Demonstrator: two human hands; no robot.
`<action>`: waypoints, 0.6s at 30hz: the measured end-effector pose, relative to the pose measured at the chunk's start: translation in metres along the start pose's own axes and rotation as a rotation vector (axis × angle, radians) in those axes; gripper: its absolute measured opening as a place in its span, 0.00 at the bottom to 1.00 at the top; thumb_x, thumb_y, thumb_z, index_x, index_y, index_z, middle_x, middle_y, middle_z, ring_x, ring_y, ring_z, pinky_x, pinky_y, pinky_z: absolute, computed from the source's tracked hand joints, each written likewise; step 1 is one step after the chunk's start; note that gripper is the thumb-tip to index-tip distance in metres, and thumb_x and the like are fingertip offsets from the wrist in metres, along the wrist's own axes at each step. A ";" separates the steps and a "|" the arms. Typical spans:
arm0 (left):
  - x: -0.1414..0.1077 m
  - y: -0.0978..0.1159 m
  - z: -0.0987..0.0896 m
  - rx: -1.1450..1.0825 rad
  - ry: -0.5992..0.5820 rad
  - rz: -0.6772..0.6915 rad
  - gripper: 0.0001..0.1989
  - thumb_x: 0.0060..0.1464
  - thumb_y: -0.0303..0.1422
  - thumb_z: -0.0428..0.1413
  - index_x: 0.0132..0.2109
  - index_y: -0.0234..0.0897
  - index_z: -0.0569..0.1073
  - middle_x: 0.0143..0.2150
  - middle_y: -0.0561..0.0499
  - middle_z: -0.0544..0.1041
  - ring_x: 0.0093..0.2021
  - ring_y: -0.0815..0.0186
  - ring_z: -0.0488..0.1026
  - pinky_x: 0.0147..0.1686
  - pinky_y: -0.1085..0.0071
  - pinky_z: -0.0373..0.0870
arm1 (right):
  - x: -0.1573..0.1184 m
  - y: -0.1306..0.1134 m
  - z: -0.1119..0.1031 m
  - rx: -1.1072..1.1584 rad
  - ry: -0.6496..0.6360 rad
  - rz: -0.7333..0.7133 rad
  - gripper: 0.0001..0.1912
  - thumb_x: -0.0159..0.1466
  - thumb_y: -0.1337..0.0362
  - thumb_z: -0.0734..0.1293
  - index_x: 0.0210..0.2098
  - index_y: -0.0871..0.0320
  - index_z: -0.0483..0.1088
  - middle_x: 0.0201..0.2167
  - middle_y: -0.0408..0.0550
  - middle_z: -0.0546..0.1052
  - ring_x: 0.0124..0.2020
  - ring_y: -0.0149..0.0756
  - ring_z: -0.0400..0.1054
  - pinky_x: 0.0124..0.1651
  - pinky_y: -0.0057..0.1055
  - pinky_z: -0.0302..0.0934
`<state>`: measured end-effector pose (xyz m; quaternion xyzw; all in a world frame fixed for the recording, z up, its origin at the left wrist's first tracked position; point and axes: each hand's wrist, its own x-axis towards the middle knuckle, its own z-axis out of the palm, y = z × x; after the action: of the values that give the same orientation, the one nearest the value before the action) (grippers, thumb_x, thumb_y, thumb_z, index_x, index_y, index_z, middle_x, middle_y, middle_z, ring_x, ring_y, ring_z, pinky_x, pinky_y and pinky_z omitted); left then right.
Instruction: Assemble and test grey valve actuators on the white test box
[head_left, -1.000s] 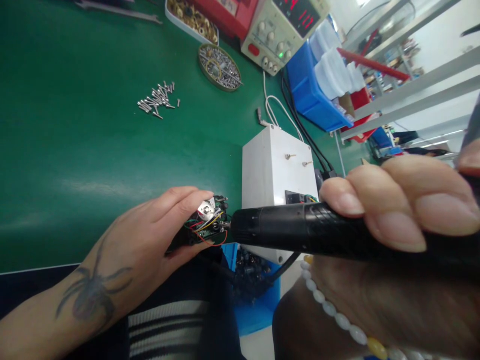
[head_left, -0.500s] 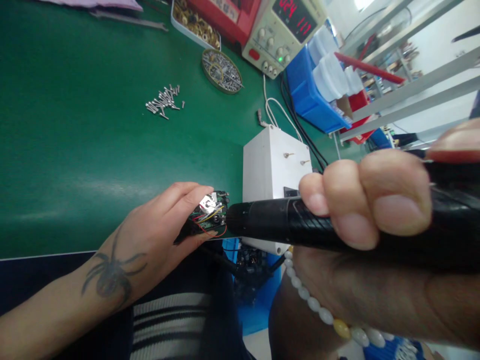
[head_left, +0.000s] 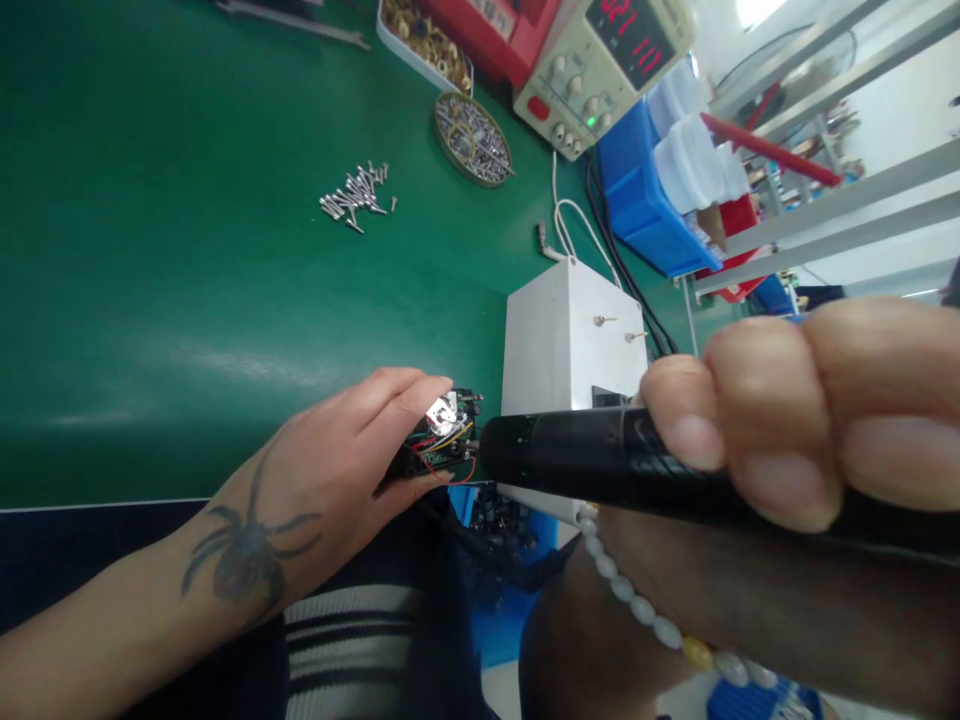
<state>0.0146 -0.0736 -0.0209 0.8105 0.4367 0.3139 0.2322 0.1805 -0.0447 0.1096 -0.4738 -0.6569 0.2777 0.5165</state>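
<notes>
My left hand (head_left: 356, 440) is closed around a small electronic assembly (head_left: 448, 430) at the table's front edge. Coloured wires, a silvery metal part and a dark circuit board show between its fingers and thumb. Wrapped around a black electric screwdriver (head_left: 570, 455) is my right hand (head_left: 795, 420), large and close to the camera. The screwdriver lies nearly level, its nose pointing left at the assembly's right side. Its tip reaches the assembly there, but whether it sits on a screw is too small to tell.
Loose screws (head_left: 356, 195) lie on the green table (head_left: 187, 270). Behind them stand a round tin of screws (head_left: 472, 140), a tray of brass parts (head_left: 427, 45) and a power supply (head_left: 600, 75). A white box (head_left: 544, 330) and blue bin (head_left: 645, 200) are to the right.
The whole view has shifted, so the table items appear further right. Both hands keep their holds, and the screwdriver still points at the assembly. The digits on the power supply differ.
</notes>
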 end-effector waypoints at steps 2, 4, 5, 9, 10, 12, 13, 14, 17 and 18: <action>0.000 -0.001 0.001 0.004 0.003 -0.005 0.22 0.66 0.39 0.56 0.62 0.34 0.65 0.55 0.39 0.77 0.51 0.54 0.79 0.48 0.60 0.80 | 0.003 -0.006 0.003 0.175 -0.017 0.084 0.22 0.67 0.48 0.71 0.25 0.47 0.59 0.17 0.34 0.47 0.11 0.30 0.52 0.16 0.34 0.59; 0.000 0.000 0.001 0.002 0.007 -0.016 0.22 0.66 0.39 0.56 0.61 0.33 0.65 0.54 0.38 0.77 0.50 0.52 0.79 0.47 0.59 0.81 | 0.004 -0.014 0.003 0.258 -0.021 0.174 0.23 0.68 0.49 0.71 0.24 0.47 0.57 0.16 0.34 0.45 0.12 0.30 0.52 0.16 0.34 0.55; 0.000 0.000 0.001 -0.003 0.000 -0.019 0.22 0.66 0.39 0.56 0.61 0.33 0.66 0.54 0.38 0.78 0.49 0.52 0.79 0.46 0.58 0.81 | 0.004 -0.016 0.001 0.253 -0.031 0.199 0.23 0.67 0.49 0.71 0.24 0.47 0.58 0.16 0.34 0.44 0.12 0.31 0.52 0.16 0.34 0.54; 0.002 0.002 0.001 -0.014 0.003 -0.005 0.21 0.67 0.40 0.55 0.60 0.31 0.67 0.54 0.37 0.77 0.49 0.51 0.80 0.46 0.57 0.82 | -0.001 -0.005 -0.011 0.219 -0.077 0.138 0.18 0.61 0.49 0.76 0.28 0.45 0.63 0.16 0.31 0.50 0.12 0.30 0.55 0.17 0.35 0.58; 0.002 0.002 0.001 -0.014 0.012 0.005 0.21 0.67 0.41 0.53 0.59 0.31 0.67 0.53 0.37 0.78 0.48 0.51 0.80 0.46 0.57 0.82 | -0.002 0.000 -0.014 0.243 -0.079 0.097 0.17 0.60 0.50 0.77 0.30 0.45 0.65 0.16 0.31 0.54 0.12 0.28 0.56 0.17 0.35 0.59; 0.002 0.001 0.001 -0.013 0.025 0.012 0.21 0.68 0.42 0.52 0.59 0.29 0.68 0.52 0.36 0.78 0.47 0.51 0.80 0.44 0.56 0.82 | -0.006 0.009 -0.016 0.308 -0.063 0.036 0.14 0.61 0.53 0.77 0.31 0.44 0.67 0.18 0.31 0.58 0.12 0.25 0.56 0.17 0.34 0.58; 0.002 0.001 0.001 -0.013 0.023 0.010 0.22 0.68 0.43 0.51 0.59 0.29 0.68 0.52 0.36 0.78 0.47 0.50 0.81 0.43 0.55 0.83 | -0.007 0.011 -0.015 0.335 -0.044 0.025 0.13 0.63 0.54 0.76 0.31 0.44 0.68 0.18 0.31 0.59 0.13 0.25 0.56 0.18 0.33 0.58; 0.001 0.000 0.001 -0.015 0.023 0.004 0.22 0.68 0.43 0.51 0.59 0.30 0.68 0.52 0.36 0.78 0.47 0.49 0.80 0.43 0.55 0.83 | -0.007 0.012 -0.014 0.351 -0.019 0.028 0.13 0.64 0.55 0.76 0.30 0.44 0.68 0.18 0.32 0.58 0.13 0.25 0.55 0.18 0.34 0.57; -0.001 -0.002 0.001 -0.022 0.002 -0.018 0.23 0.67 0.44 0.53 0.61 0.32 0.66 0.54 0.37 0.77 0.49 0.49 0.80 0.45 0.56 0.82 | -0.008 0.007 -0.003 0.290 0.052 0.066 0.14 0.65 0.53 0.74 0.27 0.44 0.67 0.17 0.35 0.54 0.12 0.26 0.50 0.16 0.35 0.52; -0.002 -0.002 0.000 -0.026 0.000 -0.020 0.23 0.67 0.44 0.53 0.61 0.33 0.66 0.55 0.37 0.77 0.49 0.50 0.80 0.46 0.56 0.82 | -0.008 0.005 0.002 0.212 0.084 0.069 0.15 0.65 0.52 0.73 0.26 0.44 0.67 0.17 0.35 0.51 0.11 0.26 0.48 0.15 0.36 0.51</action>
<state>0.0129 -0.0742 -0.0229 0.8028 0.4407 0.3175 0.2459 0.1809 -0.0499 0.1013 -0.4501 -0.5851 0.3428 0.5810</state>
